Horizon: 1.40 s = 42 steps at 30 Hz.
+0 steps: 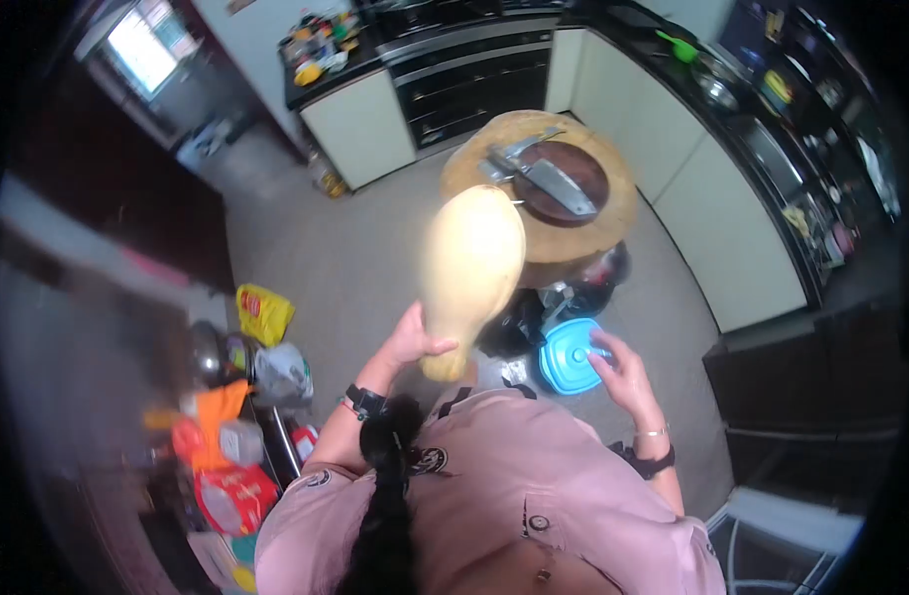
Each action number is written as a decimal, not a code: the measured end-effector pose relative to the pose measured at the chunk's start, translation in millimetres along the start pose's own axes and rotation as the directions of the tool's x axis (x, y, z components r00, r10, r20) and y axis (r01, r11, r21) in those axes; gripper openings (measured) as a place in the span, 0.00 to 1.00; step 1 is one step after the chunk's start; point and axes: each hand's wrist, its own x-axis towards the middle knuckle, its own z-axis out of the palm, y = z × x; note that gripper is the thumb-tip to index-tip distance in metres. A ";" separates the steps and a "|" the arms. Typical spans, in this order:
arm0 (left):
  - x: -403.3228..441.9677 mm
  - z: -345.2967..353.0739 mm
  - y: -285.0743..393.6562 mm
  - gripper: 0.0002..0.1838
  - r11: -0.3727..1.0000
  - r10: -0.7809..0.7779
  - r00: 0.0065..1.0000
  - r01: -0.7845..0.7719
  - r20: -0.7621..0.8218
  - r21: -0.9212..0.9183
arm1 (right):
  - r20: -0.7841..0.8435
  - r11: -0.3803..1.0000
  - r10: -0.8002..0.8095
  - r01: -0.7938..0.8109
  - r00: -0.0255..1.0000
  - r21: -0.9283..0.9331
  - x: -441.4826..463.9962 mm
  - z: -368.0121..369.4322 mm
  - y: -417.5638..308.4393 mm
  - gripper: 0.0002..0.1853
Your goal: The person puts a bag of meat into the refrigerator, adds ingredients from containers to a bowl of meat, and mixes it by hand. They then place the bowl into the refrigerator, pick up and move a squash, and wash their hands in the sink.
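A large pale-yellow gourd or squash [471, 260] is held upright in front of me, wide end up. My left hand [415, 337] is wrapped round its narrow lower end. To the right, my right hand [620, 370] has its fingers apart and holds nothing; it is near a blue lidded container [570, 357]. Beyond the gourd stands a round wooden table [484, 141] bearing a dark round board [591, 175]. A cleaver [561, 187] lies on the board, with other metal tools [519, 151] beside and partly on it.
Black bags [515, 325] lie between the table and me. At the left are a yellow bag [263, 312], a white bag [283, 374] and an orange bag [217, 421]. Cabinets [360, 129] line the back and right; a white chair [787, 535] stands lower right.
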 end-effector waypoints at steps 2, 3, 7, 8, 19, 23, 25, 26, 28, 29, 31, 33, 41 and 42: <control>30.5 -6.0 18.7 0.48 0.989 0.024 0.990 -0.043 0.136 0.142 | -0.008 0.964 -0.057 0.057 0.998 0.258 25.2 12.9 -34.0 0.28; 45.0 -5.2 26.7 0.48 0.988 0.017 0.982 -0.046 0.188 0.147 | -0.018 0.923 -0.100 0.100 0.995 0.372 35.8 17.3 -46.5 0.32; 92.0 9.1 40.2 0.52 0.981 -0.031 0.917 -0.048 0.398 0.187 | -0.118 0.789 -0.134 0.178 0.984 0.588 55.4 19.1 -65.9 0.47; 98.9 15.8 39.4 0.53 0.977 -0.040 0.906 -0.053 0.420 0.207 | -0.146 0.736 -0.108 0.178 0.983 0.653 51.6 16.8 -72.0 0.50; 144.3 153.5 14.9 0.58 0.865 -0.087 0.646 -0.329 0.759 0.379 | -0.510 0.826 0.022 0.271 0.860 0.493 -28.2 -7.4 -29.3 0.61; 137.0 235.2 -0.7 0.62 0.870 -0.083 0.526 -0.376 0.846 0.318 | -0.583 0.837 0.055 0.281 0.811 0.470 -79.1 -45.9 -3.9 0.59; 126.2 282.5 -15.4 0.62 0.874 -0.046 0.521 -0.393 0.852 0.287 | -0.597 0.829 0.072 0.285 0.799 0.482 -108.5 -74.8 8.1 0.58; 121.7 306.3 -22.5 0.62 0.874 -0.025 0.513 -0.406 0.858 0.268 | -0.613 0.812 0.098 0.293 0.784 0.504 -122.5 -90.2 14.4 0.58; 116.1 355.1 -41.7 0.62 0.868 -0.016 0.504 -0.421 0.863 0.262 | -0.638 0.830 0.116 0.279 0.761 0.483 -153.6 -121.0 27.0 0.57; 111.8 381.5 -49.8 0.61 0.892 -0.027 0.493 -0.381 0.869 0.244 | -0.653 0.843 0.149 0.250 0.742 0.476 -170.5 -136.4 36.5 0.57; 101.9 426.1 -59.7 0.61 0.889 -0.075 0.471 -0.367 0.879 0.273 | -0.697 0.869 0.195 0.209 0.690 0.449 -200.8 -164.0 45.3 0.58; 91.6 464.3 -72.5 0.61 0.912 -0.077 0.464 -0.325 0.883 0.250 | -0.715 0.883 0.182 0.208 0.675 0.421 -229.9 -188.8 56.5 0.58; 100.4 547.6 -99.7 0.61 0.939 -0.092 0.382 -0.273 0.919 0.208 | -0.795 0.970 0.076 0.139 0.602 0.197 -277.8 -247.6 70.3 0.61; 103.7 553.7 -99.5 0.60 0.941 -0.078 0.389 -0.275 0.918 0.196 | -0.800 0.968 0.099 0.128 0.592 0.215 -278.6 -253.2 69.9 0.61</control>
